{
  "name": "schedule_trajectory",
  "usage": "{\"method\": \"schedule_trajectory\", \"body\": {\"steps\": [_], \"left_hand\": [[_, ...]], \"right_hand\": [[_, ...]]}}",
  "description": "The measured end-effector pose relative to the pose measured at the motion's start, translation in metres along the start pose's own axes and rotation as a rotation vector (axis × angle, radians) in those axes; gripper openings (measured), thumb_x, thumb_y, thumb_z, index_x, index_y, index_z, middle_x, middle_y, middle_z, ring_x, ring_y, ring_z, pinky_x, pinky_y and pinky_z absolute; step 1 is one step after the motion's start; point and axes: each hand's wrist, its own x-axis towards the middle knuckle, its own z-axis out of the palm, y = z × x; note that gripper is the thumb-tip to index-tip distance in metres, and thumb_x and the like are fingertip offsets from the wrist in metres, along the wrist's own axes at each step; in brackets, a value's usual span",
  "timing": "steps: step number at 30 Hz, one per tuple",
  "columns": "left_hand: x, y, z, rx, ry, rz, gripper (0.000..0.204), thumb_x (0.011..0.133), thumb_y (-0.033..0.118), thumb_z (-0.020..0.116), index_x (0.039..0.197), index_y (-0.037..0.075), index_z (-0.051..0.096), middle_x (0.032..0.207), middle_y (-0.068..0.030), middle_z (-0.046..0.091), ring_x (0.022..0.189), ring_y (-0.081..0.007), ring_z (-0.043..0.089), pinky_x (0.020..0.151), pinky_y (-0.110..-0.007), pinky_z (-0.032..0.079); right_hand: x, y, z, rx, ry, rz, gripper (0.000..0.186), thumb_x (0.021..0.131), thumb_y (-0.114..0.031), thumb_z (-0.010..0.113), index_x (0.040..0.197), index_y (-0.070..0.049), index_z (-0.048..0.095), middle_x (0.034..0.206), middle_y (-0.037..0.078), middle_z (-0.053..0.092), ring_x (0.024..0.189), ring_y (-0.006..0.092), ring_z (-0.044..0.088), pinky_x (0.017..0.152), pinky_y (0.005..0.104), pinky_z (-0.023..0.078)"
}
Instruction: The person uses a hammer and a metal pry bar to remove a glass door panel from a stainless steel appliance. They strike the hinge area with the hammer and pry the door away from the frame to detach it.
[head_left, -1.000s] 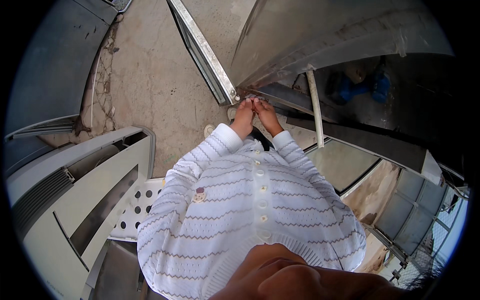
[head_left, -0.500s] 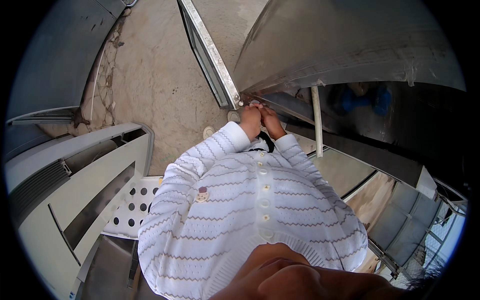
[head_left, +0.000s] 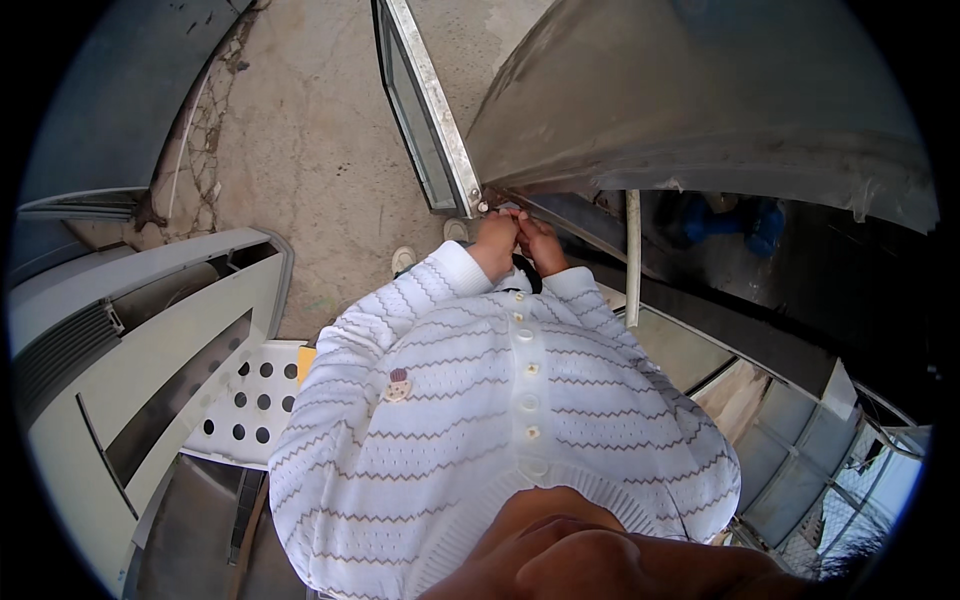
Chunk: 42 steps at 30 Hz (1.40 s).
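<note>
- Metal-framed glass panel is seen at the upper centre of the frame, slanted, with its lower end set just above the hands; a small pale knob is carried at that corner.
- The left hand is held half curled, its fingertips drawn together near the knob; whether anything is gripped cannot be told, since the fingertips are too small and partly hidden.
- The right hand is bent in toward the left one, fingers curled and tips meeting or nearly so; its hold cannot be told either.
- Close two-handed fingertip work beside the panel's lower corner is judged to be the step in hand; contact with the panel cannot be confirmed.
- For the next move, a light, precise pinch and steady wrists seem to be called for, as little room is left between that corner and the large grey-brown sheet at the upper right.
- Knuckles should be kept off the sheet's edge; the pale rod, right of centre, stands apart from both hands.
</note>
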Motion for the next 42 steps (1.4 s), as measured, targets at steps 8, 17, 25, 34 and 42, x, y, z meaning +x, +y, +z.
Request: {"method": "schedule_trajectory", "body": {"steps": [8,17,25,34,42], "left_hand": [[-0.02,0.021,0.005,0.006,-0.104,-0.009,0.032,0.104,0.032,0.041,0.095,0.007,0.057,0.08,-0.0024,0.055,0.072,-0.0138,0.05,0.068,-0.028,0.044],[-0.004,0.009,-0.01,-0.006,-0.025,-0.035,0.047,0.103,0.047,0.039,0.097,0.006,0.062,0.081,-0.0021,0.062,0.064,-0.0114,0.052,0.054,-0.026,0.04],[-0.017,0.021,0.001,-0.04,-0.024,-0.086,0.052,0.101,0.053,0.036,0.098,0.007,0.06,0.08,-0.0015,0.056,0.073,-0.014,0.055,0.068,-0.029,0.05],[-0.012,0.022,-0.007,-0.034,-0.05,-0.148,0.048,0.101,0.05,0.038,0.101,0.007,0.06,0.083,-0.0023,0.059,0.076,-0.0157,0.056,0.077,-0.032,0.053],[-0.049,0.065,-0.017,-0.057,-0.301,-0.275,0.046,0.102,0.047,0.041,0.117,0.006,0.055,0.108,-0.0072,0.062,0.104,-0.0205,0.058,0.095,-0.035,0.047]], "right_hand": [[0.014,0.017,-0.015,-0.033,0.009,-0.066,0.033,0.102,-0.03,0.049,0.097,-0.002,0.066,0.086,0.001,0.063,0.074,0.009,0.054,0.064,0.0239,0.042],[0.015,0.018,-0.008,-0.152,0.073,-0.104,0.035,0.102,-0.038,0.048,0.083,-0.01,0.059,0.06,-0.008,0.043,0.047,0.003,0.028,0.043,0.0214,0.02],[0.023,0.024,-0.017,-0.226,0.05,-0.225,0.036,0.103,-0.028,0.046,0.11,-0.001,0.068,0.083,0.0,0.061,0.076,0.0088,0.053,0.069,0.0252,0.045],[0.014,0.016,-0.003,-0.42,0.109,-0.379,0.037,0.102,-0.03,0.045,0.106,-0.001,0.068,0.078,0.006,0.065,0.07,0.0166,0.059,0.066,0.0318,0.048],[-0.014,-0.051,0.051,-0.992,0.296,-0.601,0.038,0.097,-0.031,0.048,0.081,-0.001,0.066,0.076,0.02,0.066,0.072,0.0386,0.064,0.067,0.0467,0.049]]}}
